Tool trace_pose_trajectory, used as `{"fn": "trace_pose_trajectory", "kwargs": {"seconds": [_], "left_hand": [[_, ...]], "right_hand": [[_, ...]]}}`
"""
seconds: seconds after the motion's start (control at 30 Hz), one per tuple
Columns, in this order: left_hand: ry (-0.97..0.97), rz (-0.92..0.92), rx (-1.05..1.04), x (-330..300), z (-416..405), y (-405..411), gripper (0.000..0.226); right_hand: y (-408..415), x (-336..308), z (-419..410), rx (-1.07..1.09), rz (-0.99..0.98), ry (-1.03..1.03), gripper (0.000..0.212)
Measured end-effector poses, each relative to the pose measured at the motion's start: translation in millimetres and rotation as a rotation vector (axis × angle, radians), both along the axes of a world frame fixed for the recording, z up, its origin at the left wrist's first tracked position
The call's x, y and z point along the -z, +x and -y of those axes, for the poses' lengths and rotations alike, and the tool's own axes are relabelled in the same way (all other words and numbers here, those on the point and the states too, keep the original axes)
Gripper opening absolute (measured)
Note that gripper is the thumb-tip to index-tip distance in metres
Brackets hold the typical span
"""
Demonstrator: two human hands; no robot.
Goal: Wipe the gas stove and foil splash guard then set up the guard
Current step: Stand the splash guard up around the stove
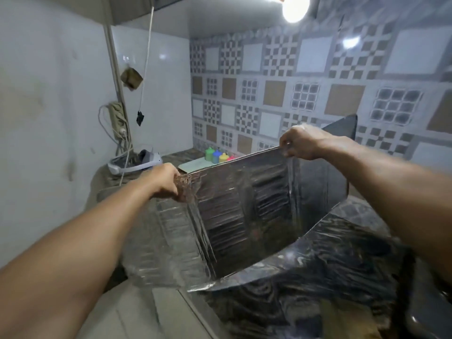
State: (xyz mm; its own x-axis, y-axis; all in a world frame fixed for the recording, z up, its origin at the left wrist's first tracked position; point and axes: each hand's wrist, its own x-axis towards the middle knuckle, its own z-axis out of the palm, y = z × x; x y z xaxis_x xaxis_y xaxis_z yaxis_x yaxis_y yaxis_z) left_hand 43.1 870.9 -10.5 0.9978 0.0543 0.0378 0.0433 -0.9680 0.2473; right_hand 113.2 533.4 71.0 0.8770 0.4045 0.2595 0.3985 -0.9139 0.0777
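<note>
The foil splash guard (244,204) is a creased silver folding sheet, held up in the air in front of me with its panels partly unfolded. My left hand (163,182) grips its top left edge, where the foil looks browned. My right hand (299,143) pinches the top edge near a fold on the right. One dark panel (342,126) sticks up behind my right hand. The guard's lower edge hangs over a dark marbled countertop (318,277). The gas stove is not clearly visible; the guard hides what lies behind it.
Several small coloured bottles (219,155) stand beside a pale tray (193,163) at the back against the patterned tile wall (305,77). A white headset-like device (137,162) lies at the back left below a power strip (117,116) with cables. A bright lamp (294,7) shines above.
</note>
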Motion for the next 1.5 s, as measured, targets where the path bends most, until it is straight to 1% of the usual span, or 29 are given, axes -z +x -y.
{"fn": "trace_pose_trajectory", "kwargs": {"seconds": [0.07,0.13,0.2,0.3,0.43,0.53,0.63,0.73,0.83,0.93,1.1,1.2,1.3,1.5], "left_hand": [[0.013,0.039,-0.022,-11.2,4.5,0.0,0.025],[0.023,0.072,-0.033,-23.3,14.3,4.1,0.033],[0.01,0.101,-0.038,-36.9,29.6,8.0,0.035],[-0.048,0.102,-0.014,-58.5,56.0,14.1,0.03],[-0.165,0.073,0.083,-78.9,98.3,25.8,0.034],[-0.278,0.138,0.136,-85.4,143.0,31.8,0.02],[-0.268,0.196,0.193,-92.8,199.2,30.7,0.008],[-0.221,0.248,0.244,-101.2,250.7,32.0,0.004],[-0.205,0.317,0.286,-105.3,303.8,34.8,0.018],[-0.217,0.328,0.369,-104.6,351.0,31.3,0.009],[-0.25,0.298,0.48,-100.9,410.1,31.6,0.01],[-0.224,0.293,0.492,-94.1,439.5,29.5,0.022],[-0.192,0.297,0.495,-88.0,464.4,26.9,0.028],[-0.164,0.232,0.49,-79.5,505.7,31.3,0.024]], "right_hand": [[0.9,-14.7,12.1,0.017,0.069,-0.006,0.016],[1.1,-29.4,25.0,0.054,0.11,0.018,0.021],[-0.3,-44.9,40.7,0.074,0.139,0.042,0.027],[-8.6,-65.9,69.8,0.118,0.187,0.068,0.027],[-28.2,-89.0,125.5,0.245,0.262,0.139,0.025],[-42.4,-98.9,175.5,0.32,0.345,0.141,0.029],[-58.5,-104.5,231.3,0.405,0.408,0.148,0.031],[-77.9,-109.9,278.3,0.442,0.471,0.102,0.031],[-98.4,-110.8,328.9,0.449,0.523,0.067,0.033],[-116.8,-109.2,377.1,0.466,0.528,0.044,0.027],[-137.4,-102.1,435.5,0.495,0.489,-0.039,0.027],[-143.9,-89.9,460.2,0.497,0.455,-0.065,0.025],[-145.8,-73.8,478.7,0.472,0.416,-0.034,0.025],[-141.9,-40.8,504.3,0.471,0.331,0.058,0.019]]}}
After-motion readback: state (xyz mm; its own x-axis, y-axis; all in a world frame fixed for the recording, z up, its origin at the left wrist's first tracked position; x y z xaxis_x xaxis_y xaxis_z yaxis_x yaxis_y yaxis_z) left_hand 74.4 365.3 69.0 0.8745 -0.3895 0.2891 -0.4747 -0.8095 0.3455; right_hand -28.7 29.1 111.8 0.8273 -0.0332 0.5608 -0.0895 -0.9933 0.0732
